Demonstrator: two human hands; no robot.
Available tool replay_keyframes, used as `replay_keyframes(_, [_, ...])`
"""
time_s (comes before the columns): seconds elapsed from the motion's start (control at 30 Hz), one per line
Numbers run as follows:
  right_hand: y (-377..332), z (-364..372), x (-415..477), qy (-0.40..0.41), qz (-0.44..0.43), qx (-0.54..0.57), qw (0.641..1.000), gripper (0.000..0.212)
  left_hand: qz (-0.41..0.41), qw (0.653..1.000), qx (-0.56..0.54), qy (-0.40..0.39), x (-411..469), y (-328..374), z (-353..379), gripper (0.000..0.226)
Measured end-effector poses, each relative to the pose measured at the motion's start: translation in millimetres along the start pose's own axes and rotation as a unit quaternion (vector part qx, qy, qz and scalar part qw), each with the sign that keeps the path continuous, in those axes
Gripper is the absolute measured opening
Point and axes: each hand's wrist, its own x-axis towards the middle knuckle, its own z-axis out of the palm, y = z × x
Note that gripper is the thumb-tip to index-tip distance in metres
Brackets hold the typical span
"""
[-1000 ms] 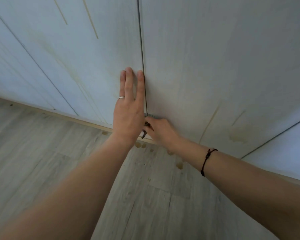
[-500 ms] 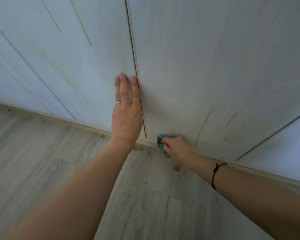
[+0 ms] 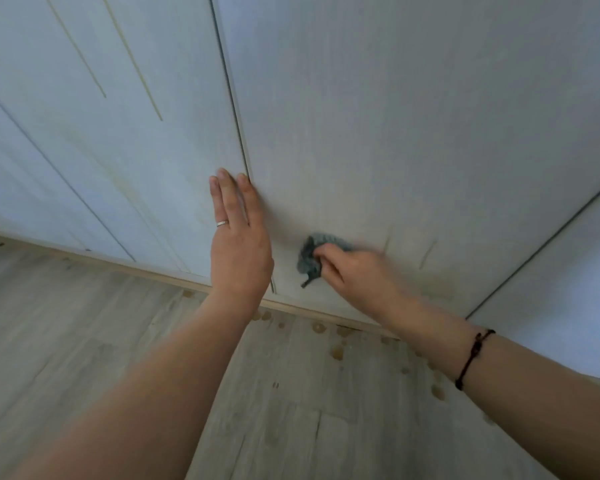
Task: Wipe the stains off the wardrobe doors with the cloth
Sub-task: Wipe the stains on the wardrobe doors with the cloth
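Where the cloth sits: blue-grey cloth [image 3: 309, 254] bunched against the lower part of the middle door [image 3: 413, 133], a dark tag hanging from it.
Right hand: right hand [image 3: 354, 271] has its fingers curled round the cloth and presses it to the panel; blurred; cord bracelet [image 3: 473, 355] on the wrist.
Stains nearby: two faint yellowish streaks [image 3: 427, 253] just to the right of the hand, with a pale blotch [image 3: 440, 289] below them near the door's bottom edge.
Open room: bare panel above the cloth and to its right, as far as the dark gap [image 3: 551, 244] before the right door [image 3: 568, 271].
Seam: dark gap [image 3: 234, 109] to the left of the cloth, between the middle door and the left door [image 3: 136, 150].
Left hand: left hand [image 3: 239, 251] has straight fingers held together, the tips on the doors at the seam; holds nothing; ring [image 3: 222, 223] on one finger.
Left door: two long yellow streaks [image 3: 136, 64] high up, well apart from both hands.
Lower edge: wooden plinth [image 3: 153, 275] runs under the doors, below the cloth and not touching it.
Floor: pale wood floor [image 3: 84, 341] with yellowish drops [image 3: 336, 351] along the plinth.
Changed: half a second ago the cloth was down at the door's bottom edge by the plinth, and it is now higher; a second ago the right hand was tucked behind the left at the seam, and it now sits to its right.
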Motion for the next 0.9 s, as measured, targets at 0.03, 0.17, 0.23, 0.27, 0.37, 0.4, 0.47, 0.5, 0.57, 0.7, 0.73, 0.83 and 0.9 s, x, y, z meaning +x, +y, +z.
replay_keyframes(0.03, [-9.1,-16.6,19.0,0.057,-0.006,0.016,0.998,0.027,-0.007,1.000,-0.002,-0.005,-0.5,2.3,0.2,0.095])
replay_keyframes(0.17, [-11.2,-53.5,29.7,0.167,0.002,0.067,0.984,0.017,-0.026,1.000,-0.001,-0.010,-8.1,5.4,3.1,0.097])
replay_keyframes(0.23, [6.9,-38.8,-7.4,0.066,0.024,0.041,0.997,0.024,-0.032,0.999,-0.011,-0.014,-9.3,5.9,3.7,0.096])
replay_keyframes(0.27, [12.5,-30.1,-27.9,0.006,0.049,0.024,0.999,0.030,-0.036,0.999,-0.017,-0.015,-8.8,8.2,2.3,0.098])
replay_keyframes(0.37, [9.0,-25.8,-36.4,-0.039,0.090,0.025,0.995,0.030,-0.047,0.999,-0.023,-0.014,-7.6,12.0,2.9,0.103])
replay_keyframes(0.4, [2.9,-36.3,-23.7,-0.016,0.097,0.036,0.995,0.021,-0.047,0.999,-0.020,-0.013,-6.4,13.2,4.5,0.103])
replay_keyframes(0.47, [-7.3,-60.1,6.4,0.084,0.095,0.072,0.989,0.013,-0.045,0.999,-0.014,-0.018,-5.4,12.5,6.1,0.102])
replay_keyframes(0.5, [-8.5,-71.8,17.3,0.142,0.085,0.075,0.983,0.012,-0.047,0.999,-0.012,-0.020,-5.1,12.1,6.6,0.101])
replay_keyframes(0.57, [-0.5,-77.4,14.9,0.176,0.051,0.049,0.982,0.014,-0.051,0.999,0.004,-0.017,-5.5,12.6,7.8,0.099])
replay_keyframes(0.7, [31.2,-35.7,-54.9,-0.069,0.080,-0.022,0.994,0.033,-0.065,0.997,0.041,-0.022,-4.6,16.9,7.6,0.097])
replay_keyframes(0.73, [33.0,-32.4,-60.9,-0.106,0.104,-0.017,0.989,0.033,-0.065,0.997,0.046,-0.023,-3.7,17.9,7.9,0.096])
replay_keyframes(0.83, [19.2,-48.3,-31.2,-0.047,0.118,0.027,0.992,0.011,-0.072,0.995,0.058,-0.021,-0.3,20.5,8.8,0.093])
replay_keyframes(0.9, [3.4,-71.0,0.1,0.087,0.088,0.055,0.991,0.007,-0.082,0.995,0.059,-0.019,-1.3,21.7,9.9,0.093])
